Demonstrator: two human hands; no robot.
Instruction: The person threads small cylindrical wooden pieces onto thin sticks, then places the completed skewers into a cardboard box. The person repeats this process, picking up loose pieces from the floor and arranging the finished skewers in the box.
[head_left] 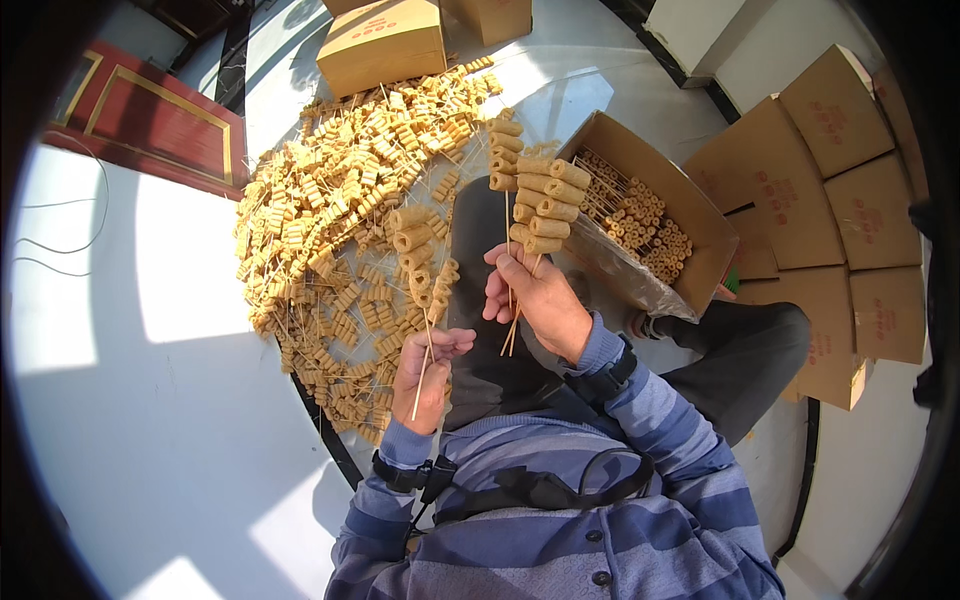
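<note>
My left hand [424,388] is closed around the thin sticks of a couple of skewers [413,243], each threaded with tan, hollow rolled pieces. Those skewers point up and away, over the edge of a big heap of similar skewers [350,175] on the floor. In my right hand [548,305], several skewers of rolls [552,207] are pinched by their sticks and stand close together like a fan. The stick ends stick out below the fingers. Both hands are above my dark-trousered lap, a short way apart.
An open cardboard box [715,225] at the right holds packed skewers, showing their round ends. More cartons [800,190] are stacked along the right wall. Another carton [385,50] stands behind the heap. A red panel with gold trim [160,120] is at the far left.
</note>
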